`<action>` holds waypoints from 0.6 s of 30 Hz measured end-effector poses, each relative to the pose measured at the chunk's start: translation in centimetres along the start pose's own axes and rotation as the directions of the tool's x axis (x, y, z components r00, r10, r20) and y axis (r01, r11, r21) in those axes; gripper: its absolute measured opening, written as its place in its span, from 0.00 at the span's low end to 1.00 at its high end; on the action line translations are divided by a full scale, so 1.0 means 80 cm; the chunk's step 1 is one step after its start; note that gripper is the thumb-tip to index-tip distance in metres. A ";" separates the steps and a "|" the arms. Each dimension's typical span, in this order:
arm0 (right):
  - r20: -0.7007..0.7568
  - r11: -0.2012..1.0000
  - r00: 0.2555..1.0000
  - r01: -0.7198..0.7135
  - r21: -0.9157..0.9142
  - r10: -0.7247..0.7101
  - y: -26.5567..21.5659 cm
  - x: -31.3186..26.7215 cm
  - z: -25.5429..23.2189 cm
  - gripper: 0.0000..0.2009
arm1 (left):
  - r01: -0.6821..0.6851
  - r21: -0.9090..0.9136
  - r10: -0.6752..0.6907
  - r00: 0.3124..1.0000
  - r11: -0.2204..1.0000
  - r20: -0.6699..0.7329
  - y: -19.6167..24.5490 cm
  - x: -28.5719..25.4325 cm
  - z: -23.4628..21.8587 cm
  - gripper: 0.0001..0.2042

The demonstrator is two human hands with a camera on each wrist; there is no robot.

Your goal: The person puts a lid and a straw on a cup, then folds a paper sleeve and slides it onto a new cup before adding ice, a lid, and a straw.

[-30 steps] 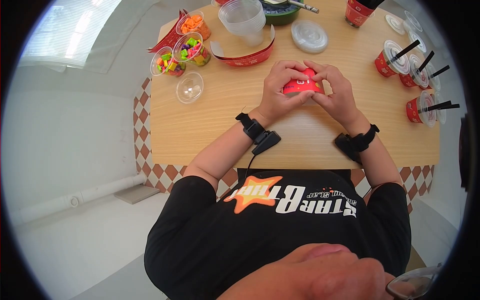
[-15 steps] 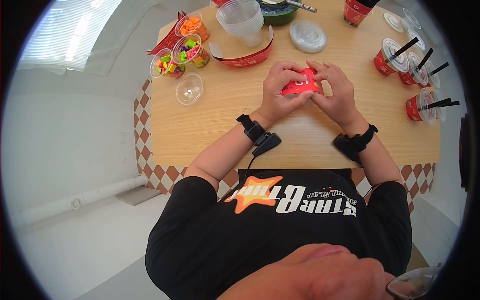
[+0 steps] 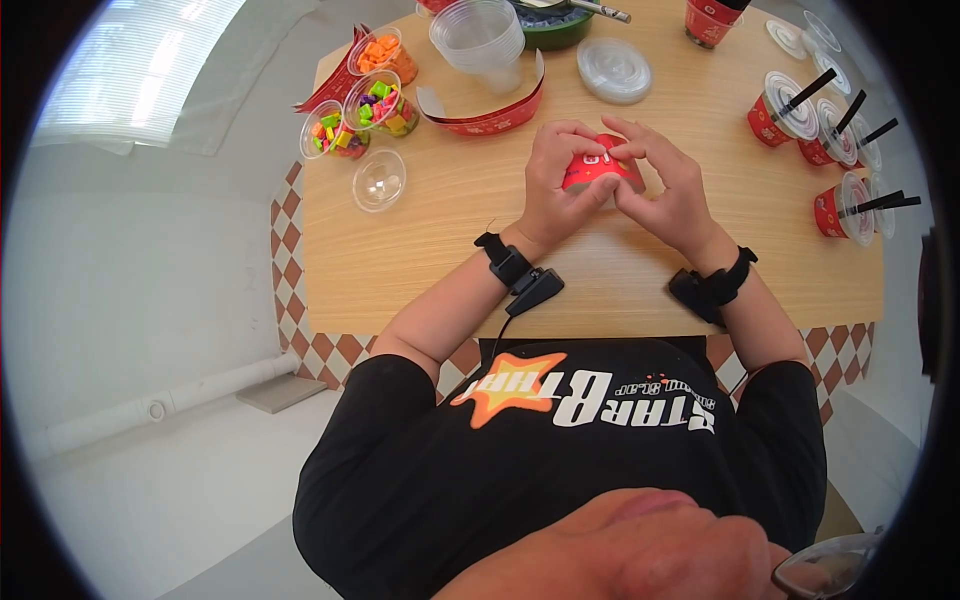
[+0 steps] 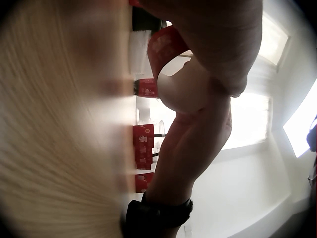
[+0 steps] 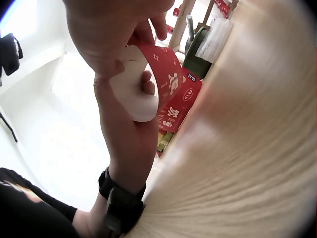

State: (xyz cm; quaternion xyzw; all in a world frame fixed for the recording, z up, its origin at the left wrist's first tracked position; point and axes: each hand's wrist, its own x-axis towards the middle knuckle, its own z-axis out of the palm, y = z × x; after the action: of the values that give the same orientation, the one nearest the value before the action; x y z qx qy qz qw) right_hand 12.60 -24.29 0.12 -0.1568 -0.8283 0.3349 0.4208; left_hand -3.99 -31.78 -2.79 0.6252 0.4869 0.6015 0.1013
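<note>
A red printed paper sleeve is between the two hands, just above the table near its middle. The left hand grips its left side, fingers over the top and thumb along the lower edge. On the other side the right hand holds it with bent fingers and thumb, both thumbs close together. In the left wrist view the sleeve curves into a loop, white inside. Fingertips show inside the loop of the sleeve in the right wrist view. Hands hide where its ends meet.
Cups of coloured pieces and a clear lid stand left. A red paper band, stacked clear cups, lids and a green bowl are behind. Lidded red cups with black straws are right.
The thumbs have shifted slightly along the sleeve's lower edge, and the right fingers have moved a little up and left. The sleeve stays held between both hands.
</note>
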 end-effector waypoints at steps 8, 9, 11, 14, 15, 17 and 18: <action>0.136 0.888 0.970 -0.239 0.393 0.201 0.007 0.000 0.001 0.15 | -0.016 -0.035 0.015 0.999 0.999 -0.047 -0.006 0.001 -0.004 0.17; 0.134 0.879 0.969 -0.245 0.408 0.207 0.006 0.000 0.002 0.15 | -0.036 -0.034 0.035 0.999 0.999 -0.030 -0.008 0.001 -0.006 0.16; 0.133 0.871 0.968 -0.249 0.424 0.212 0.007 0.000 0.003 0.15 | -0.058 -0.032 0.057 0.998 0.998 -0.014 -0.009 0.001 -0.008 0.16; 0.131 0.892 0.973 -0.225 0.392 0.188 0.008 0.000 0.004 0.16 | -0.058 -0.031 0.057 0.998 0.998 -0.007 -0.008 0.003 -0.009 0.16; 0.126 0.901 0.975 -0.218 0.376 0.183 0.007 0.000 0.005 0.16 | -0.050 -0.043 0.049 0.998 0.998 -0.029 -0.008 0.004 -0.007 0.16; 0.122 0.909 0.976 -0.211 0.359 0.179 0.005 0.001 0.006 0.16 | -0.042 -0.055 0.039 0.998 0.998 -0.051 -0.010 0.006 -0.007 0.16; 0.134 0.931 0.979 -0.191 0.311 0.155 0.004 0.001 0.006 0.16 | -0.060 -0.043 0.058 0.998 0.997 -0.028 -0.012 0.006 -0.008 0.16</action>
State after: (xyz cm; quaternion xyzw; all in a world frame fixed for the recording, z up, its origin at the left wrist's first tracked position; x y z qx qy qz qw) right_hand 12.18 -24.24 -0.27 -0.1401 -0.7668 0.5095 0.3644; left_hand -5.10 -31.28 -2.97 0.6290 0.4562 0.6229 0.0906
